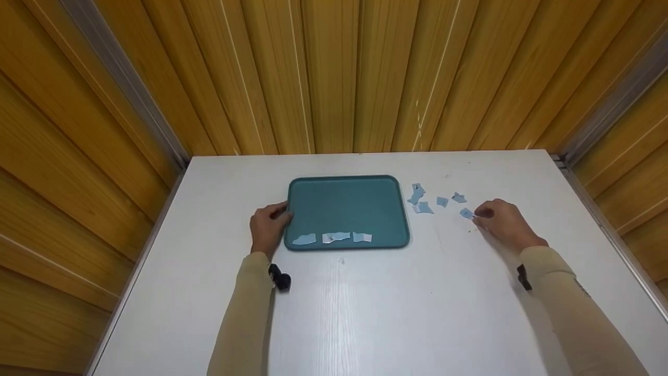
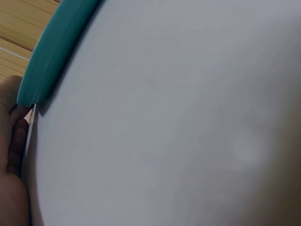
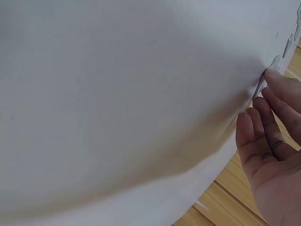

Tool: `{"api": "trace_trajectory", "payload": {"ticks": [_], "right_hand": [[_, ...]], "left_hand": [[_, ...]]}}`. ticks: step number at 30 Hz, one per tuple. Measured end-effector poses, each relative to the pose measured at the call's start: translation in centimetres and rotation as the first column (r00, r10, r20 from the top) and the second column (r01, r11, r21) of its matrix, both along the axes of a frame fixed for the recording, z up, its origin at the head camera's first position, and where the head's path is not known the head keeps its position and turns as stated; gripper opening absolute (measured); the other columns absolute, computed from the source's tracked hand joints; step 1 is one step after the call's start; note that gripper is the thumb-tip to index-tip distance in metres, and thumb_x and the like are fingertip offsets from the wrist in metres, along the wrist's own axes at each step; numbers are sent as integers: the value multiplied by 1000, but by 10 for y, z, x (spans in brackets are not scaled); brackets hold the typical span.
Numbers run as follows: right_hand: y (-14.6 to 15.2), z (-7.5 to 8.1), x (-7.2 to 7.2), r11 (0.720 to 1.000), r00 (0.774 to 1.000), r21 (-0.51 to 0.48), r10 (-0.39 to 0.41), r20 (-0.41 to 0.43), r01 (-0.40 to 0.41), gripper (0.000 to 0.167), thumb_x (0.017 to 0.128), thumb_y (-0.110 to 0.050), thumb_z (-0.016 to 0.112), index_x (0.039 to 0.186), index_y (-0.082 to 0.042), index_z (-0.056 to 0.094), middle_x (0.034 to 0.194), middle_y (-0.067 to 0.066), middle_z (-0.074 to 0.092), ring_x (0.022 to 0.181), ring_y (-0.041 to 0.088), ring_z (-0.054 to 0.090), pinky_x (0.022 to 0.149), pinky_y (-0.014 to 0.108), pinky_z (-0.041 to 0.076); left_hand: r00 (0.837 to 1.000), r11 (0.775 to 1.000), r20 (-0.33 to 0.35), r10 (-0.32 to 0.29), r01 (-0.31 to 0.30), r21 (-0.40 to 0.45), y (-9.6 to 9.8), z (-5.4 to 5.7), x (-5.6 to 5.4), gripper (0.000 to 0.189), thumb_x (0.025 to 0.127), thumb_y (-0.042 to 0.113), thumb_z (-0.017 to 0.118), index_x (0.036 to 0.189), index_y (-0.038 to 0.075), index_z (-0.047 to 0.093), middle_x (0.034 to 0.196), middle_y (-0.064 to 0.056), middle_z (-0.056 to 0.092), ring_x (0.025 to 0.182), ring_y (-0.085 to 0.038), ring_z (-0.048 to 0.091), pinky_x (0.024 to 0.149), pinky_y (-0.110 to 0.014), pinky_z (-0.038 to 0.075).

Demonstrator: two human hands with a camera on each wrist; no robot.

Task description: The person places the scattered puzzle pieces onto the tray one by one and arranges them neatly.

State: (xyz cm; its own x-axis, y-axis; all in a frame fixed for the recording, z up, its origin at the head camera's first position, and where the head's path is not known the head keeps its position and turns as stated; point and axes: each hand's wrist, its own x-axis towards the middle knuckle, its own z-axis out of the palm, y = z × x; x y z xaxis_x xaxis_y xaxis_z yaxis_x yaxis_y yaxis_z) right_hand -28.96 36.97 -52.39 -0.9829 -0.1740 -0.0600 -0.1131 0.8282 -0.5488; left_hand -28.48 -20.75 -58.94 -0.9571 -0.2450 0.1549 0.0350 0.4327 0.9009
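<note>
A green tray (image 1: 344, 209) lies on the white table. My left hand (image 1: 269, 225) holds its left edge, thumb over the rim; the left wrist view shows the tray's rim (image 2: 56, 52) against the fingers. Along the tray's front side lie three torn blue paper pieces, one of them a strip (image 1: 336, 237) with a white end. Right of the tray, my right hand (image 1: 503, 222) pinches a small torn piece of blue paper (image 1: 466, 213) between thumb and fingertips. In the right wrist view this paper piece (image 3: 273, 61) shows edge-on at the thumb.
Several more torn paper pieces lie between the tray and my right hand, among them a long one (image 1: 416, 193), a wider one (image 1: 423, 208), a small one (image 1: 442, 201) and a jagged one (image 1: 458, 197). Wood-patterned panels (image 1: 334, 78) stand behind the white table (image 1: 355, 313).
</note>
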Motion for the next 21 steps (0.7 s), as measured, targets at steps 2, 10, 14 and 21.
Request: {"api": "trace_trajectory", "payload": {"ticks": [2, 10, 14, 21], "right_hand": [[-1, 2, 0, 1000, 1000, -4, -2, 14, 2, 29, 102, -10, 70, 124, 8, 69, 119, 26, 64, 114, 44, 59, 104, 62, 47], [-3, 1, 0, 999, 998, -19, -34, 52, 35, 30, 102, -9, 67, 126, 8, 67, 121, 26, 63, 112, 41, 58, 103, 60, 48], [-3, -2, 2, 1000, 1000, -15, -20, -15, 20, 23, 102, -4, 64, 120, 9, 69, 117, 26, 65, 107, 39, 59, 97, 56, 50], [1, 1, 5, 1000, 999, -29, 10, -45, -12, 30, 102, -10, 65, 124, 10, 66, 118, 25, 59, 109, 40, 57, 101, 58, 47]], "left_hand": [[1000, 1000, -2, 4, -4, 2, 0, 0, 0, 32, 94, 17, 81, 125, 10, 79, 118, -3, 77, 112, -19, 69, 99, -39, 54], [1000, 1000, 6, 3, -3, 3, 0, 0, 0, 33, 94, 18, 81, 126, 10, 79, 120, -4, 77, 114, -21, 69, 100, -40, 55], [1000, 1000, 4, 10, -10, 0, 1, 0, 0, 32, 94, 17, 81, 125, 11, 79, 119, -4, 77, 115, -21, 68, 101, -40, 54], [1000, 1000, -14, 4, -4, 14, 0, -2, 0, 32, 94, 15, 80, 125, 9, 79, 119, -6, 77, 113, -22, 69, 99, -40, 55]]}}
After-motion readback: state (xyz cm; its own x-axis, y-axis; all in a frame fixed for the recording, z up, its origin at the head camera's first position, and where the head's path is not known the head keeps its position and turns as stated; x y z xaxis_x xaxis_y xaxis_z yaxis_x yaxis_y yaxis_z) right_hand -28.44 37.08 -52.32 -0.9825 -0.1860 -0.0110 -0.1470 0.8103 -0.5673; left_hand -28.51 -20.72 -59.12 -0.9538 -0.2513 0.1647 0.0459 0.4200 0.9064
